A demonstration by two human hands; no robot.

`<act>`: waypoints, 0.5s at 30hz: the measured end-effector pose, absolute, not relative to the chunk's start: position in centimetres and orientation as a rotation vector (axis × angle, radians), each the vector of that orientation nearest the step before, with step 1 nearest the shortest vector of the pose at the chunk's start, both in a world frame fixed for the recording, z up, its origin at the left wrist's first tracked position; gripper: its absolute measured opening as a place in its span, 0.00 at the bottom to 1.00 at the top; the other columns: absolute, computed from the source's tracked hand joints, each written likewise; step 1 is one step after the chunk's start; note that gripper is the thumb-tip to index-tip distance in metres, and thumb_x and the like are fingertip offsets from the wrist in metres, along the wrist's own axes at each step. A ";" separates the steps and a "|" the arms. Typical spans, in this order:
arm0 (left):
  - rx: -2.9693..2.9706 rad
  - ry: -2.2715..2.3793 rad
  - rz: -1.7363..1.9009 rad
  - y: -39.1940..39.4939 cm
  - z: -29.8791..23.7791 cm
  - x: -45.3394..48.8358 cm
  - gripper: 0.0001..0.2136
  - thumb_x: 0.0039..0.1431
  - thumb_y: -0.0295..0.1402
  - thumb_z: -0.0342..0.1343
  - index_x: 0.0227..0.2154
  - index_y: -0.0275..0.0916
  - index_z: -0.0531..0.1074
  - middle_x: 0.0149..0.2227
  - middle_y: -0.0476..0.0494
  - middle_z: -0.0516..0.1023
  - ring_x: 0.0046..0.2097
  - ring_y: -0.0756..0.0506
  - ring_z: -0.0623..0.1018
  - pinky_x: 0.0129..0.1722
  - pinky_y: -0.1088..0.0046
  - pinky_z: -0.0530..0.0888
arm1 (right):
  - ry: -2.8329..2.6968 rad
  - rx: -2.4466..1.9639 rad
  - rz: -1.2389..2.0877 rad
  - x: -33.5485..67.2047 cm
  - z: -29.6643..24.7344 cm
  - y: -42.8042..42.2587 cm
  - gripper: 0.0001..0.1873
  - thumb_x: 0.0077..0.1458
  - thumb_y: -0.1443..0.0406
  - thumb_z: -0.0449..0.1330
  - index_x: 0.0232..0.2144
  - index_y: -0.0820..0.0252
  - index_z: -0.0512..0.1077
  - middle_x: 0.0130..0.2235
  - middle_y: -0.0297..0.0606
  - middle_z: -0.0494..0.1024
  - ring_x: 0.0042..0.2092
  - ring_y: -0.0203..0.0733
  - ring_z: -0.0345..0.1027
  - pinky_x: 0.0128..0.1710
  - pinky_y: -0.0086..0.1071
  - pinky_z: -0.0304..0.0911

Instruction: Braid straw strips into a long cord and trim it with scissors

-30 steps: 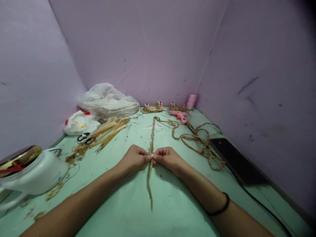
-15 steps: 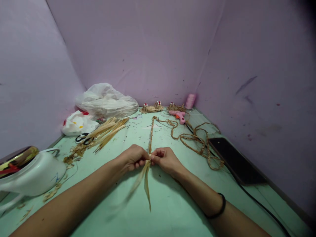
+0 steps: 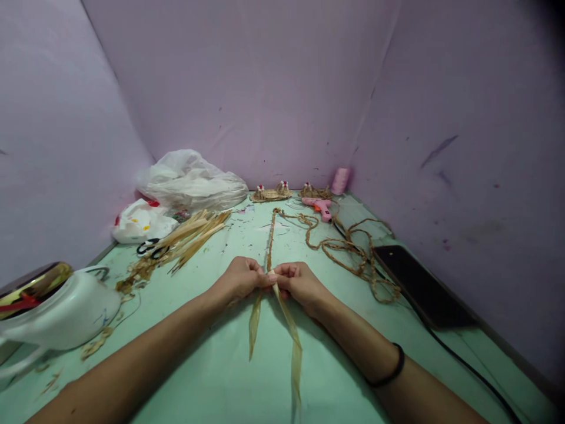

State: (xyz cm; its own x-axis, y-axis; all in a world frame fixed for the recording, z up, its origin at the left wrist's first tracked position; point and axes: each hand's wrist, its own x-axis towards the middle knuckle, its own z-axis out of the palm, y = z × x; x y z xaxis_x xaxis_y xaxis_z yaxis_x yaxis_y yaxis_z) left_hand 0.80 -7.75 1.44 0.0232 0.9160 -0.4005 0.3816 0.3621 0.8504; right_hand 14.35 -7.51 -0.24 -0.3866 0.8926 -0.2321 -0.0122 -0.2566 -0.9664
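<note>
A brown braided cord [image 3: 271, 235] runs straight away from my hands across the green tabletop. At its near end, my left hand [image 3: 243, 278] pinches the strands from the left. My right hand [image 3: 299, 285] pinches a pale dried-leaf strip [image 3: 291, 324] at the same spot, fingertips touching those of the left. This strip hangs toward me on the right. A shorter dried-leaf strip [image 3: 255, 327] hangs down below my left fingers. The fingers hide the exact crossing of the strands.
Dried strips [image 3: 198, 232] and black-handled scissors [image 3: 154, 250] lie left, near a white plastic bag [image 3: 189, 179] and a white pot-like container [image 3: 66, 312]. A coiled braid [image 3: 339, 247], pink glue gun [image 3: 321, 207], pink thread spool [image 3: 340, 181] and dark phone [image 3: 419, 285] are right. Woven slippers [image 3: 270, 195] stand at the back.
The longer strip has swung from the left side over to the right and now hangs under my right hand. The shorter strip now hangs further left. Both hands stay at the braid's end.
</note>
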 end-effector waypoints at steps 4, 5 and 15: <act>1.119 1.450 0.536 -8.5 1.5 0.8 0.15 0.40 0.42 0.58 0.17 0.36 0.61 0.13 0.52 0.67 0.11 0.57 0.56 0.10 0.80 0.48 | -1.336 -1.090 1.759 14.4 0.0 -7.6 0.07 0.36 0.65 0.61 0.16 0.65 0.69 0.14 0.30 0.68 0.17 0.26 0.51 0.17 0.24 0.43; 1.075 1.411 0.535 -8.6 1.5 0.8 0.15 0.40 0.41 0.58 0.17 0.36 0.61 0.14 0.52 0.68 0.11 0.57 0.57 0.10 0.81 0.50 | -1.346 -1.081 1.768 14.5 0.0 -7.6 0.07 0.36 0.65 0.60 0.17 0.65 0.69 0.14 0.31 0.68 0.17 0.26 0.50 0.17 0.24 0.42; 1.035 1.508 0.507 -8.4 1.7 0.3 0.16 0.33 0.42 0.62 0.19 0.36 0.66 0.10 0.59 0.57 0.11 0.58 0.54 0.10 0.82 0.49 | -1.373 -1.061 1.834 15.0 -0.3 -7.3 0.08 0.35 0.65 0.61 0.18 0.66 0.70 0.16 0.30 0.65 0.17 0.25 0.44 0.18 0.25 0.36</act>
